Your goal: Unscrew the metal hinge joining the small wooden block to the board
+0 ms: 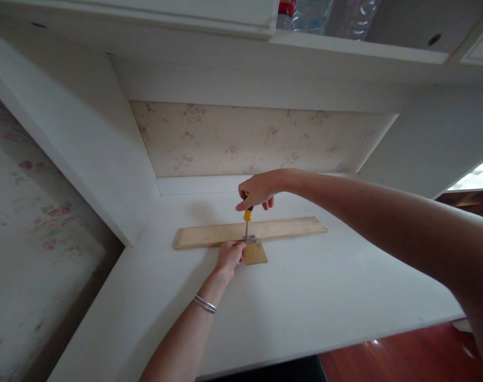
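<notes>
My right hand [258, 192] is closed around the black and yellow handle of a screwdriver [248, 215], held upright with its shaft pointing down. The tip meets a small metal hinge [250, 239], which lies where a long wooden board [209, 234] and a small wooden piece [256, 254] come together. My left hand [230, 255] is at the hinge's left side, fingers pinched together by the board's near edge and the small piece. What sits between those fingertips, if anything, is too small to make out.
The boards lie on a white desktop [325, 286] with a white side panel [78, 138] at left. Overhead, a shelf [356, 46] holds clear plastic bottles [311, 16]. Behind is a floral wall [249, 140]; red flooring [404, 353] shows beyond the front edge.
</notes>
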`<state>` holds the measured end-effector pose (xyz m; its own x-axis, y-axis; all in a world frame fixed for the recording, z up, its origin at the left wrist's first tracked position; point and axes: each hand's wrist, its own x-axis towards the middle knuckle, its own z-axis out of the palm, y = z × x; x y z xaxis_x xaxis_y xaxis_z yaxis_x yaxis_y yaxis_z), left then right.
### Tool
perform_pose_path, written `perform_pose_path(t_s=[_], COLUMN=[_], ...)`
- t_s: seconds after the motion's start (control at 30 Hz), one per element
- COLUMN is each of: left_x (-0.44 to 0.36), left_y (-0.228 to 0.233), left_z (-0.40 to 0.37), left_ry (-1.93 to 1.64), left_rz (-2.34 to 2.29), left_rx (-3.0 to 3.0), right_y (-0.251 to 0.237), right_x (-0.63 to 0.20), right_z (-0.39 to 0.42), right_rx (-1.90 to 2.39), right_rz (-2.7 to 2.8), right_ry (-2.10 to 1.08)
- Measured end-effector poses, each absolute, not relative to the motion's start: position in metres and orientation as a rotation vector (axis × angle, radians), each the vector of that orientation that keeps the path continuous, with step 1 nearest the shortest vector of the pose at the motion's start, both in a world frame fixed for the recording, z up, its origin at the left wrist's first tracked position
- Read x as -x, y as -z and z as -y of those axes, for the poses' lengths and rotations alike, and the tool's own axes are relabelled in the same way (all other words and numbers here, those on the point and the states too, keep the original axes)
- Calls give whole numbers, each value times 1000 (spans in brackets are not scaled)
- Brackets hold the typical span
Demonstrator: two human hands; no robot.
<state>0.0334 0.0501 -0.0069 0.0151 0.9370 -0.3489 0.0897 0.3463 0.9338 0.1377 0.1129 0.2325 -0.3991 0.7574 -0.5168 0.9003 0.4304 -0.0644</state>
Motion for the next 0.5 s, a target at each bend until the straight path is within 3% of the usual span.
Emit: perform_pose_path(t_s=[0.27,0.5], left_x=[-33,-33], left_y=[6,6], left_z=[-50,-50], left_ry=[-890,-897], left_rz=[-1373,-1342], left_rx=[-1013,-1004], right_y=[-232,-232], right_x=[-136,-140], right_z=[-113,-108], right_rx=[-1382,-1283], right_rz=[-2288,-2422], right_ry=[482,306])
